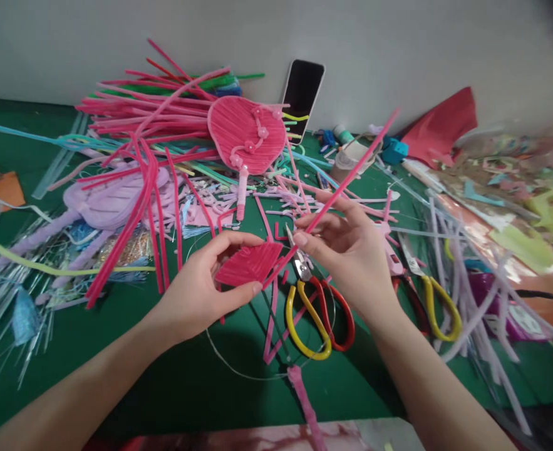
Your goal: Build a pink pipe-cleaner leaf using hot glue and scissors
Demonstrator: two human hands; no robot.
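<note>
My left hand [200,287] pinches a small flat piece woven from pink pipe cleaners [248,263], thumb below and fingers above. My right hand [347,248] grips a long pink pipe cleaner [357,164] that runs up to the right and joins the woven piece at its lower end. Scissors with one yellow and one red handle [314,307] lie on the green table just below my right hand. A finished pink fan-shaped piece [245,134] with small flowers lies further back.
Loose pink, purple and green pipe cleaners [130,119] are piled at the back left. A black phone [303,91] leans on the wall. A second pair of yellow-handled scissors [438,304] and glossy wrappers [515,207] lie at the right.
</note>
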